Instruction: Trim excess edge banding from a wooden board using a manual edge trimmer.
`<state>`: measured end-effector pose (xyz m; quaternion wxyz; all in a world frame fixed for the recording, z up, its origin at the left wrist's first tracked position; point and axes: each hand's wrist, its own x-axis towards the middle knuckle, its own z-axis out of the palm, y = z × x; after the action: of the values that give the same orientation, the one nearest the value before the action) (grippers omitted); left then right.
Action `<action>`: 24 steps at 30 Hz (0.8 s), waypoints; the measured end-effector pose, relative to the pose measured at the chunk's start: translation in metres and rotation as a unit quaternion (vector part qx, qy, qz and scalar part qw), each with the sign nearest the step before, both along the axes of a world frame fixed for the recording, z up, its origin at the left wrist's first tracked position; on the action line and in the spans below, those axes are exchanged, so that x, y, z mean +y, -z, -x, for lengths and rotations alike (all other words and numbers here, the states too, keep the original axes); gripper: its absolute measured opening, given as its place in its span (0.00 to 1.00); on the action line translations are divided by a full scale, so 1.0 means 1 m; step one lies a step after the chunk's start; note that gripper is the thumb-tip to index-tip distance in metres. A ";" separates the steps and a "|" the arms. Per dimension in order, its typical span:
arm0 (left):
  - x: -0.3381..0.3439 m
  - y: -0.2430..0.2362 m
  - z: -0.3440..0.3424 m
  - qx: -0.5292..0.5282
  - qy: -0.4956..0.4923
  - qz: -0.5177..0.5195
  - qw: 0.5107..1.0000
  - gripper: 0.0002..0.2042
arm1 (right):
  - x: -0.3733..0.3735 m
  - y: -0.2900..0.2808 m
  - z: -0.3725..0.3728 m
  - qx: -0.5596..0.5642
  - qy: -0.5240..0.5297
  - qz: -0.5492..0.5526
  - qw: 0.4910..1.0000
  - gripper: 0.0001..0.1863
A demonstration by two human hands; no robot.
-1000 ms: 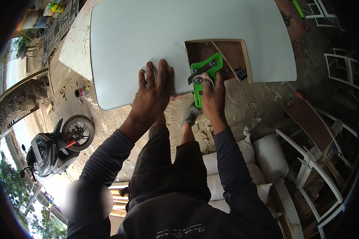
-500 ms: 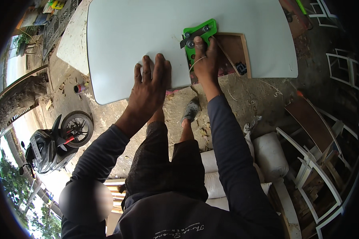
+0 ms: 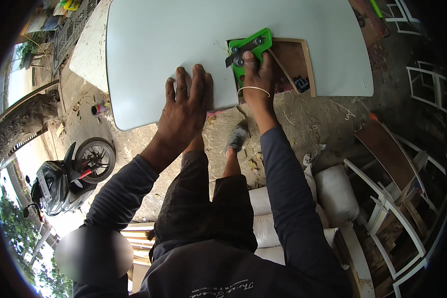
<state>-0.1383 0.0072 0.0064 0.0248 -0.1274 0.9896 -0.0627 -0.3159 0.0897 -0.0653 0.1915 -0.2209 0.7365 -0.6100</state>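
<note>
A pale blue-white board (image 3: 159,39) has a rectangular cut-out with wooden edging (image 3: 308,64). My left hand (image 3: 184,109) lies on its near left part, fingers extended. My right hand (image 3: 257,79) grips a green hand tool (image 3: 260,40) with a dark bar and round metal fittings, which sits over the cut-out's left edge at its far corner. A thin pale strip (image 3: 253,88) curls across that hand. A small black piece (image 3: 300,83) lies at the cut-out's lower right.
Below are cracked concrete ground (image 3: 288,144) and my feet. A motorbike (image 3: 54,184) stands at left with a small can (image 3: 98,109) nearby. Pale sacks (image 3: 333,193), white frames (image 3: 387,218) and a brown panel (image 3: 382,149) lie at lower right.
My right hand has moved with the green tool up along the cut-out's left edge, and the pale strip now loops across the hand. My left hand has shifted slightly upward in view.
</note>
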 end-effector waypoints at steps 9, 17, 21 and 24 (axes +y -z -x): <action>-0.003 0.004 0.000 -0.003 0.006 0.036 0.999 0.32 | 0.024 -0.006 -0.017 -0.032 -0.002 -0.044 0.999 0.25; -0.002 0.006 0.001 -0.004 0.005 0.047 0.999 0.32 | 0.037 -0.011 -0.022 -0.049 -0.013 -0.039 0.998 0.24; -0.001 0.010 0.001 0.003 0.002 0.051 0.999 0.31 | 0.048 -0.013 -0.031 -0.066 0.000 -0.051 0.996 0.23; -0.001 0.008 0.002 -0.004 -0.003 0.048 0.999 0.30 | 0.055 -0.006 -0.034 -0.124 -0.006 -0.032 0.992 0.24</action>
<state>-0.1406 0.0059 -0.0018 0.0226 -0.1312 0.9849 -0.1110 -0.2820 0.1447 -0.0595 0.2917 -0.1419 0.7251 -0.6075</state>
